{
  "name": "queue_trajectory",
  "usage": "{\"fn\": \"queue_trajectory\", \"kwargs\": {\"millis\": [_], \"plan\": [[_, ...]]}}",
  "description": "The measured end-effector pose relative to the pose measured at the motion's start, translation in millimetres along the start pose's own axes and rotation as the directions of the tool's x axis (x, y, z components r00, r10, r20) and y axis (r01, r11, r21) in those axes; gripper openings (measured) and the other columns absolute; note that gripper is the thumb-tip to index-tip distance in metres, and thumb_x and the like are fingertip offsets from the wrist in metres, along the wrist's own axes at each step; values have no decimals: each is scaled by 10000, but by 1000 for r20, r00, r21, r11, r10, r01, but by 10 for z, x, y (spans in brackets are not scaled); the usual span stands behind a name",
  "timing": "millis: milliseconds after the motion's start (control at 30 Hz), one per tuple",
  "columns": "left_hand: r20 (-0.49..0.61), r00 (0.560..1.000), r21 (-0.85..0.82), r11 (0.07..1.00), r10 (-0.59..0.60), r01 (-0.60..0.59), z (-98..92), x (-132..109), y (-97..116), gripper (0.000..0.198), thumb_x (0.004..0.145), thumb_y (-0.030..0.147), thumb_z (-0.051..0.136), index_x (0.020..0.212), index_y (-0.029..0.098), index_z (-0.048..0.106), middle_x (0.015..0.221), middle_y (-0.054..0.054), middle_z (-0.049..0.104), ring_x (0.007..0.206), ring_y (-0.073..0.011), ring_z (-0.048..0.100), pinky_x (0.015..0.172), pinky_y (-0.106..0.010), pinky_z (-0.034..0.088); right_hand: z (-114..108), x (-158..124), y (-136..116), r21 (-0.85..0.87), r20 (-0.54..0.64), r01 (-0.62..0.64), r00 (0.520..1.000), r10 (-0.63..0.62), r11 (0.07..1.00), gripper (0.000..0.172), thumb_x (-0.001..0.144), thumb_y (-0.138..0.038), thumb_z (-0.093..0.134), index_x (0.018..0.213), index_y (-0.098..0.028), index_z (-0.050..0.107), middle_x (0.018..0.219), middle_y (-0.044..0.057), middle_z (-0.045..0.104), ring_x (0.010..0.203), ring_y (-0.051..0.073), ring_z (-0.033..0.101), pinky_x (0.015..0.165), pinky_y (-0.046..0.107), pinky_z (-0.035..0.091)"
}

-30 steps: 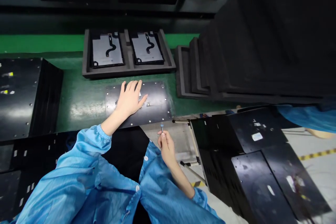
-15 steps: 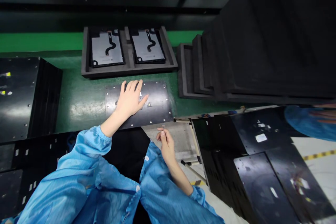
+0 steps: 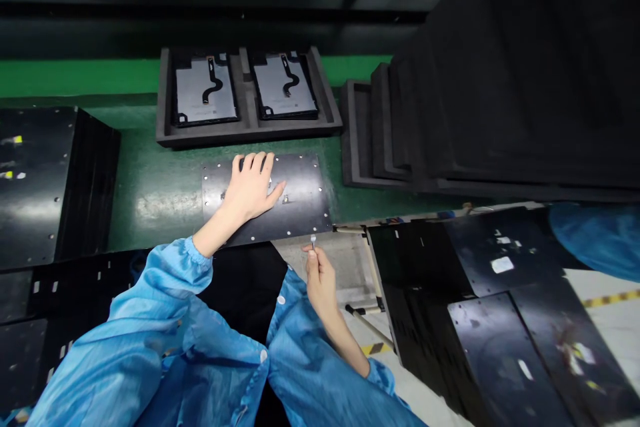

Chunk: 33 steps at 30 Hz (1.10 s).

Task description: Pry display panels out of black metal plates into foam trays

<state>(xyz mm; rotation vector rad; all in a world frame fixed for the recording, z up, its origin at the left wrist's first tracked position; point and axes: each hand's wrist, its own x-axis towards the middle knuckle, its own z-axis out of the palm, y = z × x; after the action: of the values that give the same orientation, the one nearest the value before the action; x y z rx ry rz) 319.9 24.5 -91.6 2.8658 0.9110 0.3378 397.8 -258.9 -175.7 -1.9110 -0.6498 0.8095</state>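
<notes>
My left hand (image 3: 253,190) lies flat with spread fingers on a dark panel (image 3: 305,180) dotted with small light holes along its edges. The panel rests on the green bench top, its near edge at the bench's front. Just below its near right corner, my right hand (image 3: 321,273) is closed in a pinch. Between thumb and forefinger stands a small thin pin-like piece (image 3: 313,239) with a light tip; its exact kind is too small to tell. The tip shows close to the panel's edge, and I cannot tell whether they touch.
Behind the panel sits a grey foam tray (image 3: 250,130) holding flat silvery parts with black ribbon cables. Dark panels (image 3: 85,187) are stacked at left. Foam trays (image 3: 440,113) pile up at right. More dark panels (image 3: 480,327) lie at lower right, near another person's blue sleeve (image 3: 600,240).
My right hand has shifted slightly, and the light tip of the pin-like piece now shows more clearly. My left hand stays flat on the panel. The other person's hand has left view.
</notes>
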Motion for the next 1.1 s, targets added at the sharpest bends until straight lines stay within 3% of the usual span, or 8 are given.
{"fn": "queue_trajectory", "kwargs": {"millis": [200, 267, 400, 500, 600, 767, 967, 1100], "plan": [[7, 1000, -54, 998, -9, 9, -33, 1, -11, 718, 1072, 540, 510, 1630, 90, 469, 1585, -249, 570, 1482, -432, 508, 1316, -650, 309, -414, 68, -431, -340, 120, 24, 993, 18, 940, 479, 1149, -615, 348, 1075, -275, 677, 793, 30, 668, 687, 226, 604, 657, 308, 346], [16, 1000, -85, 996, 16, -14, -86, -83, 40, 803, 1042, 593, 574, 1678, 129, 418, 1705, -249, 458, 1612, -449, 379, 1354, -707, 219, -559, 119, -581, -485, 177, 51, 983, 41, 873, 428, 1161, -552, 339, 1031, -287, 649, 750, 24, 646, 653, 226, 585, 637, 314, 287], [146, 964, -96, 973, 223, -210, -185, -397, 220, 1075, 882, 761, 760, 1743, 264, 352, 1858, -188, 201, 1717, -501, 117, 1324, -836, 139, -722, 206, -844, -728, 206, 57, 969, 139, 684, 352, 1170, -450, 350, 1051, -293, 642, 678, 13, 601, 584, 210, 515, 617, 327, 207], [224, 926, -27, 951, 305, -307, -199, -580, 325, 953, 900, 647, 819, 1707, 301, 449, 1829, -187, 292, 1683, -545, 214, 1304, -851, 214, -741, 221, -968, -790, 222, 74, 960, 172, 609, 358, 1181, -434, 337, 1117, -287, 657, 735, 37, 652, 616, 210, 553, 614, 323, 212], [272, 896, 59, 923, 352, -381, -179, -642, 388, 729, 1050, 512, 671, 1689, 211, 492, 1790, -240, 350, 1629, -580, 318, 1217, -846, 396, -711, 196, -1007, -807, 210, 61, 959, 188, 588, 386, 1192, -431, 309, 1132, -274, 657, 770, 41, 678, 648, 204, 601, 605, 310, 224], [318, 849, 218, 839, 422, -498, -241, -673, 474, 594, 1159, 385, 440, 1662, 76, 503, 1728, -307, 417, 1508, -591, 500, 1047, -797, 583, -640, 176, -990, -822, 201, 42, 954, 220, 568, 423, 1205, -426, 255, 1139, -266, 641, 820, 43, 713, 718, 199, 678, 603, 299, 228], [167, 873, 301, 820, 458, -487, -703, -492, 451, 500, 1178, 293, 376, 1578, 66, 571, 1627, -248, 589, 1374, -461, 683, 985, -596, 677, -657, 169, -910, -821, 183, 43, 965, 190, 569, 417, 1207, -435, 273, 1139, -265, 648, 828, 52, 744, 734, 212, 711, 592, 294, 214], [160, 875, 208, 851, 456, -482, -1027, -178, 332, 464, 1196, 343, 354, 1470, 65, 604, 1480, -225, 711, 1166, -312, 795, 786, -357, 659, -604, 151, -865, -793, 136, 100, 991, 15, 601, 383, 1198, -478, 355, 1189, -263, 671, 861, 44, 769, 762, 220, 730, 603, 280, 275]]}}
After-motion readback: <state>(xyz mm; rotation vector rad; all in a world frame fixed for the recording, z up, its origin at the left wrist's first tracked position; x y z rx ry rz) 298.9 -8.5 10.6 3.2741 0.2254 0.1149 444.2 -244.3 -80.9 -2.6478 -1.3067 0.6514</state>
